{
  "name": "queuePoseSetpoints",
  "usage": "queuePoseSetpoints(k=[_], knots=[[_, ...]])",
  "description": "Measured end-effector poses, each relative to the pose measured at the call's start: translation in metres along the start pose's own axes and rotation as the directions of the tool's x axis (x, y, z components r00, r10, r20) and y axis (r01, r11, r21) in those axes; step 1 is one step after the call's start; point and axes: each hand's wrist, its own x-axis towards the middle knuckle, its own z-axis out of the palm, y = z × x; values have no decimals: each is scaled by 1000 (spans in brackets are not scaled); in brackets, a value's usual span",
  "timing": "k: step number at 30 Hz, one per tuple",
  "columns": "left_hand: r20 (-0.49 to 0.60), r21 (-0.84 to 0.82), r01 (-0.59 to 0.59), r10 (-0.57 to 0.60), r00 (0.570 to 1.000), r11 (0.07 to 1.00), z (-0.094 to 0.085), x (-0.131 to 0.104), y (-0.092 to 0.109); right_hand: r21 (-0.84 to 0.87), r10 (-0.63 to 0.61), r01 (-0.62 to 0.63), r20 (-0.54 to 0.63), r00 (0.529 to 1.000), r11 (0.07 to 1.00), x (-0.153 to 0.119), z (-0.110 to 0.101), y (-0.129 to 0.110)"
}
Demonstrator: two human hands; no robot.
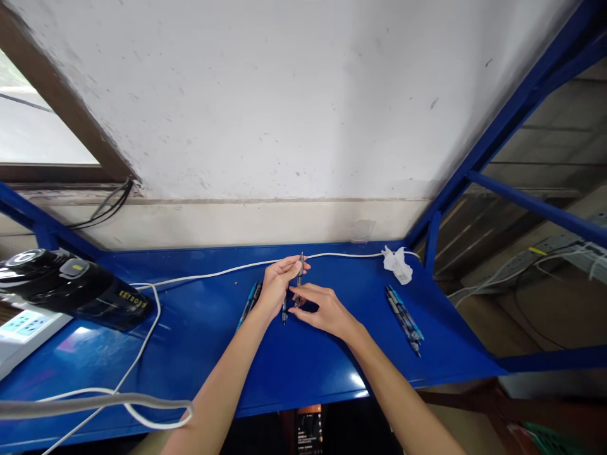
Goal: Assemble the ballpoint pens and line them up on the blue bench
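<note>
Blue table (pixel 303 373) against white wall. Left hand (pixel 275 287) pinches a pen (pixel 300 278) upright near the back edge; right hand (pixel 322 309) closes on its lower end. Spare pens (pixel 404 316) lie toward the right edge. Risk: small parts could slip and roll off.

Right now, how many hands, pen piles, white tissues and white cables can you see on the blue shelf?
Hands: 2, left hand and right hand, both on one pen
Pen piles: 2
White tissue: 1
White cable: 1
Total: 6
</note>
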Motion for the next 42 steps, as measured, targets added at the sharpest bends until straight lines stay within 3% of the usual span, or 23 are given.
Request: queuePoseSetpoints(k=[13,17,22,29,32,36,42], knots=[[47,114,-64,59,997,991,2,-2,6,-93,-13,13,3,1000,996,-3,2,-6],[-18,249,-130,139,990,960,-5,2,3,-199,48,-31,83,995,979,2,-3,-14],[-143,455,-243,340,930,857,-12,6,4,-369,94,-36,140,986,929,5,0,-11],[-279,384,-321,440,853,866,-20,8,9,-420,90,-3,186,978,907,3,6,-12],[-237,433,-293,422,875,852,-34,14,8,-400,108,-24,187,976,916,3,4,-15],[-28,760,-210,354,935,615,-51,20,4,-390,143,-58,191,971,919,3,2,-18],[202,918,-294,324,924,267,-48,17,-6,-442,105,22,260,960,897,2,5,-18]])
